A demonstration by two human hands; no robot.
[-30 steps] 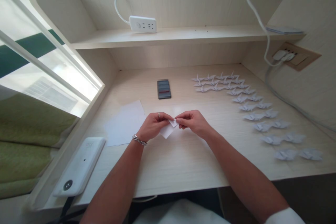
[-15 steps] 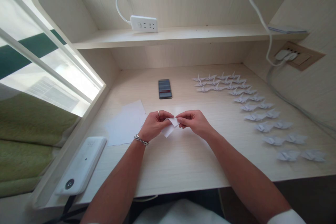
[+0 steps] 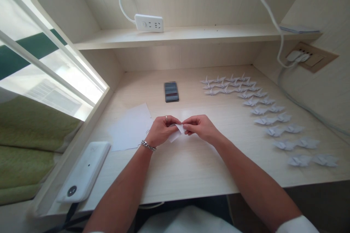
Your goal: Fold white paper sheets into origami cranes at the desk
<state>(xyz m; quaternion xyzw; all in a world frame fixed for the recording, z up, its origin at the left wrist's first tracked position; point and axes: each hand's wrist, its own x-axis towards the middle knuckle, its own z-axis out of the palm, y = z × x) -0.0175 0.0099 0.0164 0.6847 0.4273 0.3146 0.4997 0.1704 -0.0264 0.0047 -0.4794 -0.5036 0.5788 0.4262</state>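
A small folded piece of white paper (image 3: pixel 175 135) is held just above the desk, between both hands. My left hand (image 3: pixel 162 129), with a ring and a chain bracelet, pinches it from the left, and the fingers cover part of it. My right hand (image 3: pixel 199 126) pinches its upper right edge between thumb and forefinger. Loose white paper sheets (image 3: pixel 131 127) lie on the desk just left of my left hand. Rows of folded white paper cranes (image 3: pixel 272 120) stand on the right side of the desk.
A phone (image 3: pixel 171 91) lies beyond my hands. A white power bank (image 3: pixel 84 171) rests at the left front edge with a dark strap. A white power strip (image 3: pixel 149 23) sits on the shelf (image 3: pixel 186 36). A cable hangs down to the wall socket (image 3: pixel 311 57) on the right.
The folded paper has tilted and shows a narrower face between my fingers. Both hands stay in nearly the same place, and the camera view has shifted slightly.
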